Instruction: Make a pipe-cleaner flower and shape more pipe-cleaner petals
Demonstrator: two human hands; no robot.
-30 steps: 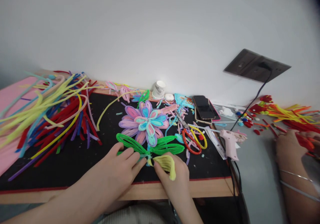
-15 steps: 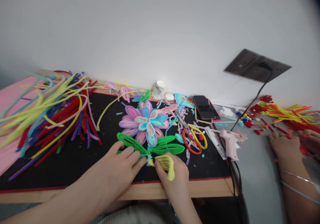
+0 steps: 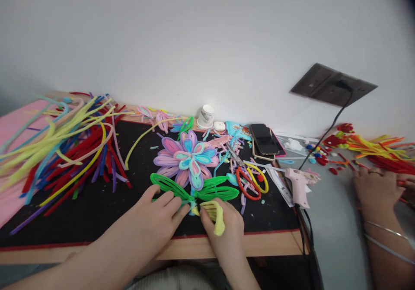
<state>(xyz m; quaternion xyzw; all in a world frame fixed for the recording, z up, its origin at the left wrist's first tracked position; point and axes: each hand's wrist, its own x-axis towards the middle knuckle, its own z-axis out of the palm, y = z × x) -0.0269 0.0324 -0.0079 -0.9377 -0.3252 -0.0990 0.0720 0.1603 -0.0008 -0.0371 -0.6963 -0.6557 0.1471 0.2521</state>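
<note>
A pipe-cleaner flower (image 3: 189, 158) with purple, pink and blue petals lies on the black mat (image 3: 136, 203). Two green looped leaves (image 3: 217, 189) spread from its stem, just below the petals. My left hand (image 3: 158, 214) presses the light-blue stem base with its fingertips, near the left leaf. Between the thumb and fingers of my right hand (image 3: 225, 223) is a yellow looped piece (image 3: 212, 212), its inner end against the stem base and its outer end curling down.
Loose pipe cleaners (image 3: 84, 147) heap at the left. Scissors (image 3: 248, 182), phones (image 3: 264, 139), a paper cup (image 3: 206, 116) and a pink glue gun (image 3: 297, 188) with a cable lie beyond and right. Another person's hands (image 3: 378, 190) work among red pieces at far right.
The yellow piece and my right hand have shifted very slightly left. My left hand looks nearly the same. At far right, the other person's hand has moved a little.
</note>
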